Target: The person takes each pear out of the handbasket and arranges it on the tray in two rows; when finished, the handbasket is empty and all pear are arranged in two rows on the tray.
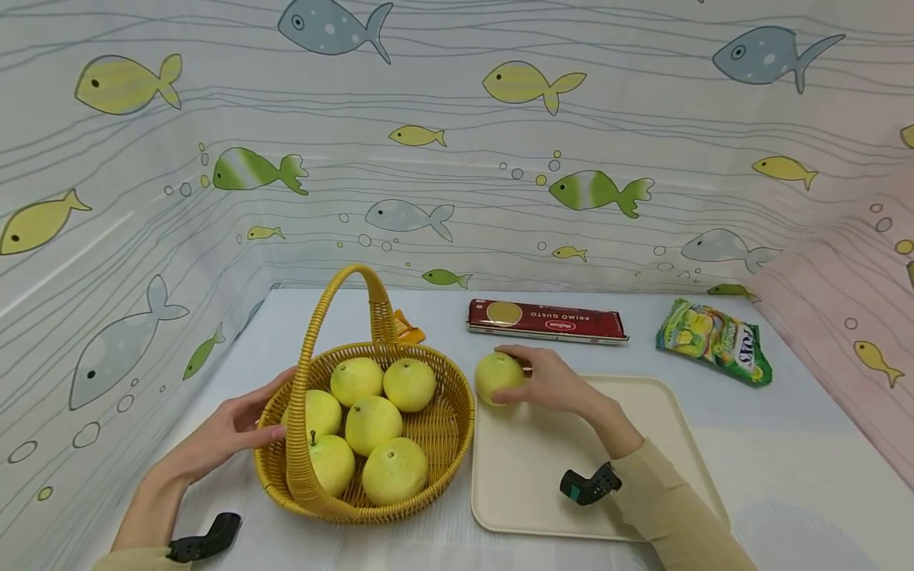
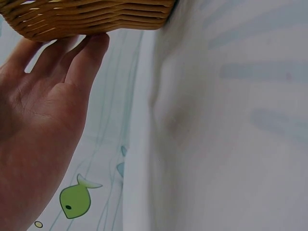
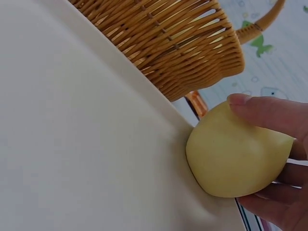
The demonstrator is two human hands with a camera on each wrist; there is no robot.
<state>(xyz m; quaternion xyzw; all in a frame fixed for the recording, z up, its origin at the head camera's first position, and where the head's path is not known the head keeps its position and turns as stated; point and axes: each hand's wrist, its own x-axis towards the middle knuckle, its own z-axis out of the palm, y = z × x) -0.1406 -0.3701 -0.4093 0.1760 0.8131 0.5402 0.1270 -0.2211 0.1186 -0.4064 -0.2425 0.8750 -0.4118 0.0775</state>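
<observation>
A round yellow pear [image 1: 497,377] is in my right hand [image 1: 546,381], thumb and fingers gripping its sides. In the right wrist view the pear [image 3: 236,151] lies against the corner of the cream tray [image 3: 86,120]. My left hand [image 1: 232,428] rests against the left side of the yellow wicker basket [image 1: 435,428], its thumb at the rim. The left wrist view has the fingers [image 2: 89,62] touching the basket's woven wall [image 2: 96,19], fingertips partly hidden. Several more pears [image 1: 374,425] sit in the basket, some partly behind its tall handle [image 1: 307,381].
Behind the tray lies a dark red biscuit packet [image 1: 548,320]. A green, shiny candy bag [image 1: 714,341] is at the back right. An orange wrapper [image 1: 407,327] pokes out behind the basket. Fish-printed cloth walls [image 1: 457,182] enclose the white table surface.
</observation>
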